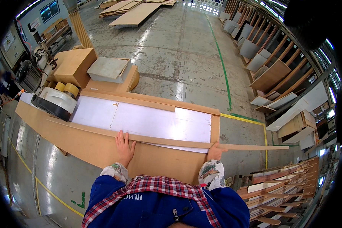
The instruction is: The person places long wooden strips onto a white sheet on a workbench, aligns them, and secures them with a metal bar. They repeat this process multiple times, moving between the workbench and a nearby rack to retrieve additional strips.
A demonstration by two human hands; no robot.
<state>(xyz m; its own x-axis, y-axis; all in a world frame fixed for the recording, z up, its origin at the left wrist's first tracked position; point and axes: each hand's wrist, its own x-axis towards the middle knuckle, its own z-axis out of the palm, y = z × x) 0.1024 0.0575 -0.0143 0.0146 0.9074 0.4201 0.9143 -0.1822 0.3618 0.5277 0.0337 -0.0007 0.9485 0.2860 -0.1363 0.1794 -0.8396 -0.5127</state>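
- Left hand [124, 149], fingers spread: steady the strip [250, 147] lightly, flat along the desk [159, 161].
- Right hand [216, 152], pinching it: best keep the overhanging end level, untwisted.

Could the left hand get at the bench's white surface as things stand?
Probably yes: the left hand touches the long wooden strip bordering the white surface, and nothing visible blocks the way beyond.
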